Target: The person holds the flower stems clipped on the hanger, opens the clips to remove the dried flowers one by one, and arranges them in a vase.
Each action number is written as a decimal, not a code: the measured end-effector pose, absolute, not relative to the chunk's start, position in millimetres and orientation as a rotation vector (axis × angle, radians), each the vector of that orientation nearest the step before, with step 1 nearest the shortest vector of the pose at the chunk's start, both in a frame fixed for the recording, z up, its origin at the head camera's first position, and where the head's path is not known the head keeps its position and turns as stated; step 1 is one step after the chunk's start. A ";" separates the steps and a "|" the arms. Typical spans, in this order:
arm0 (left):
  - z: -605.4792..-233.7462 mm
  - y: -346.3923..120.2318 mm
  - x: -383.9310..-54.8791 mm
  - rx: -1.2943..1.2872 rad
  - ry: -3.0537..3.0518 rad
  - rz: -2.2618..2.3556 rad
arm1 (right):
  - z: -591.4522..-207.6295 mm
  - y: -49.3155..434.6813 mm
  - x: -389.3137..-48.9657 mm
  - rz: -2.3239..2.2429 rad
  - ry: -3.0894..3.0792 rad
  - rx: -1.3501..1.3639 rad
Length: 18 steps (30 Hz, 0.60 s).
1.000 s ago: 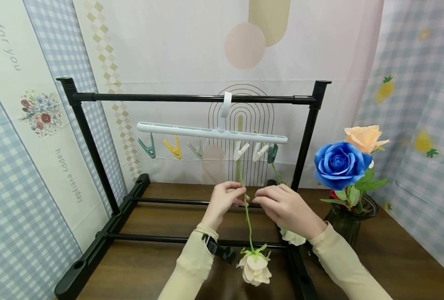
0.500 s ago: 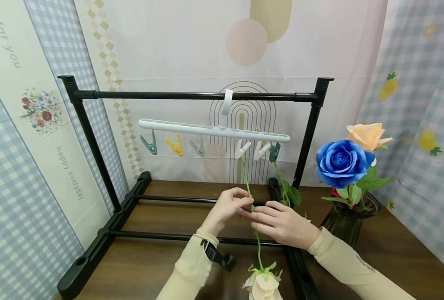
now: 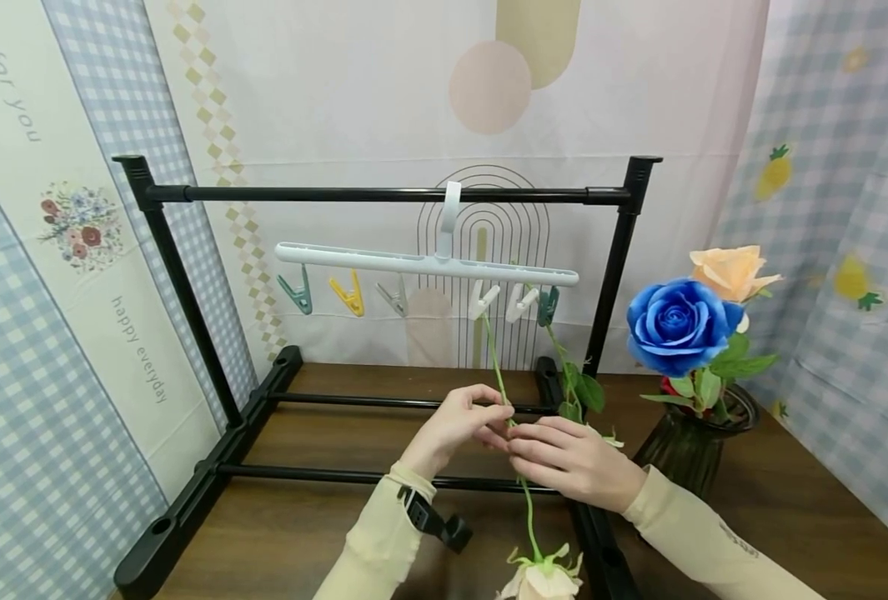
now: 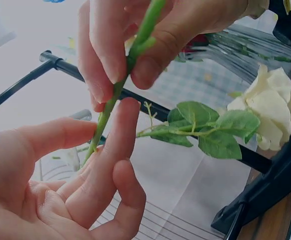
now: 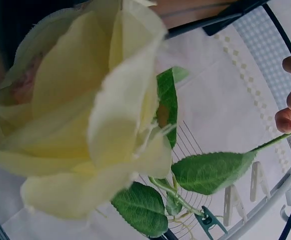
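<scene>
A cream artificial rose point(image 3: 539, 580) hangs head down, its green stem point(image 3: 497, 367) running up to a white clip point(image 3: 483, 300) on the pale blue hanger point(image 3: 383, 262). My left hand point(image 3: 454, 429) pinches that stem between thumb and fingers. Just below, my right hand point(image 3: 579, 462) pinches the same stem point(image 4: 148, 25), fingertips close to the left ones. Another white rose point(image 4: 268, 107) with green leaves point(image 4: 225, 127) hangs behind from a dark green clip point(image 3: 548, 307). In the right wrist view, a white rose point(image 5: 80, 110) fills the near left.
The hanger hooks over a black rack's top bar point(image 3: 301, 194). Green, yellow and grey clips point(image 3: 347, 293) hang along its left half. At right, a dark glass vase point(image 3: 684, 450) holds a blue rose point(image 3: 685, 327) and a peach rose point(image 3: 734, 271). The wooden table point(image 3: 323, 533) lies below.
Both hands have moved down and slightly right along with the stem, and the rose head hangs lower and farther right. The right hand has come lower, uncovering the other flower's leaves.
</scene>
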<state>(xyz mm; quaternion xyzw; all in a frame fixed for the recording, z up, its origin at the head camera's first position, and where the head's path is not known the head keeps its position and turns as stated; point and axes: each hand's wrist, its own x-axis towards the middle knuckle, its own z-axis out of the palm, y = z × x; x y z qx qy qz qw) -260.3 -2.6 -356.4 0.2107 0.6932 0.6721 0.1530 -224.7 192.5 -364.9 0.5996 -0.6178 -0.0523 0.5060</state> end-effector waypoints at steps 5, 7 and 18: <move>-355.7 -2.7 -258.1 0.649 1.997 1.906 | -351.3 187.9 -214.8 0.000 -1.429 1.438; -355.8 -3.2 -258.2 0.646 1.986 1.919 | -344.3 186.2 -209.8 0.078 -1.417 1.435; -362.6 0.3 -265.6 0.584 1.978 2.014 | -310.1 194.6 -185.0 0.560 -1.379 1.427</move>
